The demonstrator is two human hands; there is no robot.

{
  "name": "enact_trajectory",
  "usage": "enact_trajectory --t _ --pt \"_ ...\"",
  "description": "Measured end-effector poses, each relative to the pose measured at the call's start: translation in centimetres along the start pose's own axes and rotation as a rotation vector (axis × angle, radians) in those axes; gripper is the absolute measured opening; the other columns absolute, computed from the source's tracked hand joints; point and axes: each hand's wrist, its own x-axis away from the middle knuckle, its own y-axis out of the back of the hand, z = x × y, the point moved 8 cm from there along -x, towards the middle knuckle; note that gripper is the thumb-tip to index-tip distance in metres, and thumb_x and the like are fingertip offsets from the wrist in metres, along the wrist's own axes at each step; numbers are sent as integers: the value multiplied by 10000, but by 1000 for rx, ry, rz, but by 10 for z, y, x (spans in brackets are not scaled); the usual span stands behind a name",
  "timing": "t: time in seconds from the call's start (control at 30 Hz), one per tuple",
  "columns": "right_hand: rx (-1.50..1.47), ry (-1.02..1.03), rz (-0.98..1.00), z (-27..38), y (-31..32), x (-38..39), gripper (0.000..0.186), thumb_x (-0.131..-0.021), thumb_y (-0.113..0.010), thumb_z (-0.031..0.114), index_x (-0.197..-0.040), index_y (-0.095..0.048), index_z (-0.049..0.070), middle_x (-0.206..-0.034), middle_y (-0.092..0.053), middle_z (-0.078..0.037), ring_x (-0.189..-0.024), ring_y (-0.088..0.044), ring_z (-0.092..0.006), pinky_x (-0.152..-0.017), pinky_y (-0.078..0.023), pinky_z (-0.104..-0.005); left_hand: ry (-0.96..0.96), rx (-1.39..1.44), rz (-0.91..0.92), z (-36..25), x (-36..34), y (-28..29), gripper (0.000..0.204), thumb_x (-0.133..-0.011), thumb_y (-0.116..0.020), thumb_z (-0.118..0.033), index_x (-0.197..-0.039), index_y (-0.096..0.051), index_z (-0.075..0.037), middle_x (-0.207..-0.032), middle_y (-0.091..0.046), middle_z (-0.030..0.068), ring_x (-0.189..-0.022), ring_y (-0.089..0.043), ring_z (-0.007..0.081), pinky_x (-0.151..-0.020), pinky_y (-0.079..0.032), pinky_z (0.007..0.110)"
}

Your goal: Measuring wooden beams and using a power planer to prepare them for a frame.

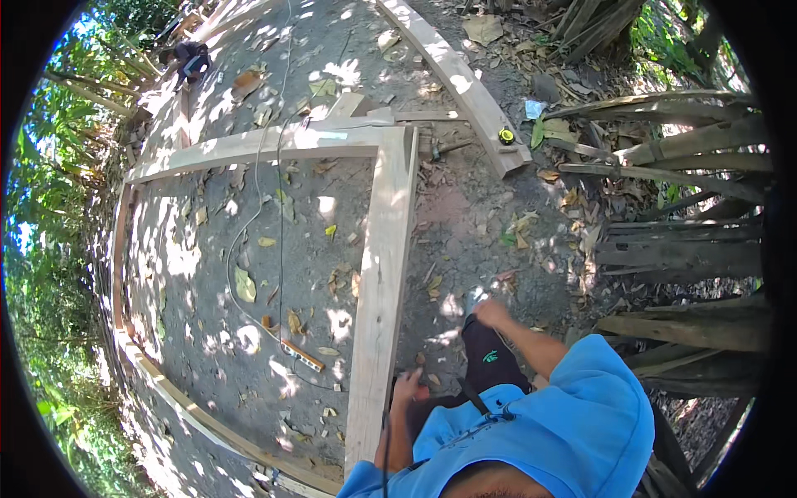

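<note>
My left hand (408,388) is beside the near right timber beam (378,307) of a large wooden frame. Its fingers are partly spread, and nothing shows in them. By my bent, dark-trousered knee (490,357), my right hand (491,313) has its fingers curled in. A bright spot shows at its fingertips; whether it is a held thing or sunlight, I cannot make out. Past the frame's corner lies a hammer (448,150) on the dirt. A yellow and black tape measure (506,136) sits on the end of a separate beam (457,75).
Inside the frame, a narrow bar with orange ends (302,355) lies near a long cable (281,241). Dry leaves litter the ground. Weathered planks (681,253) stand along the right. Another person (193,65) crouches at the far left, near more timber (232,21).
</note>
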Motion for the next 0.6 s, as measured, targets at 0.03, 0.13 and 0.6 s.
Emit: enact_trajectory --t 0.03,0.13,0.6 --pt "-166 -122 -63 -28 45 -11 318 -829 -525 298 -981 -693 75 -1029 -656 -185 -949 -625 -370 -825 -491 -455 -198 146 35 -81 -14 5 492 -896 -538 -448 -1084 -639 -4 -927 -665 144 -925 -619 217 -833 -467 342" --pt "-300 -305 -150 -48 128 -39 367 -868 -492 358 -915 -698 57 -951 -667 -185 -920 -631 -356 -818 -480 -470 -332 293 68 -270 -30 51 479 -904 -547 -397 -1188 -592 -15 -1082 -644 132 -1019 -599 214 -896 -444 325" --pt "-499 -228 308 -1 142 -171 361 -868 -570 359 -848 -676 15 -727 -663 -100 -667 -636 -187 -617 -501 -353 161 924 -580 -204 -264 286 479 -905 -533 -460 -1141 -584 -46 -945 -663 91 -832 -633 209 -706 -462 362"
